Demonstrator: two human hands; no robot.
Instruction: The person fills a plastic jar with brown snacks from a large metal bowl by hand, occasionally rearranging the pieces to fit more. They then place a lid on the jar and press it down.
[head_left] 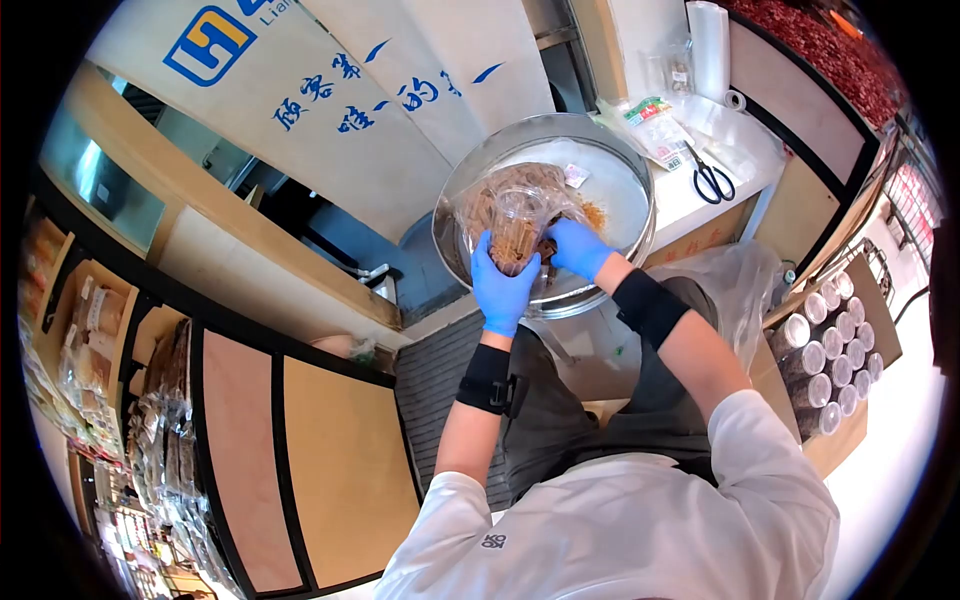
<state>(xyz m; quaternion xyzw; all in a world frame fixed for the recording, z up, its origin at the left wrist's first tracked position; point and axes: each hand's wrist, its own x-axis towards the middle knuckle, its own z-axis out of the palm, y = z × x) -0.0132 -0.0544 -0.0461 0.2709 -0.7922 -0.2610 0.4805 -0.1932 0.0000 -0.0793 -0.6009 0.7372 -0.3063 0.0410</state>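
Observation:
My left hand, in a blue glove, is wrapped around a clear plastic jar partly filled with brown pieces. The jar is held over a large round metal pan. My right hand, gloved in blue too, is beside the jar with its fingers curled in; dark brown bits show near the fingertips, but what they grip is hidden. Behind the jar, a clear plastic bag of brown dried pieces lies in the pan. Loose yellow-brown shreds and a small white packet rest on the pan's floor.
Black-handled scissors and a printed bag lie on the white counter at the right, near a plastic roll. A cardboard box of several filled jars stands to my right. Wooden panels border the left side.

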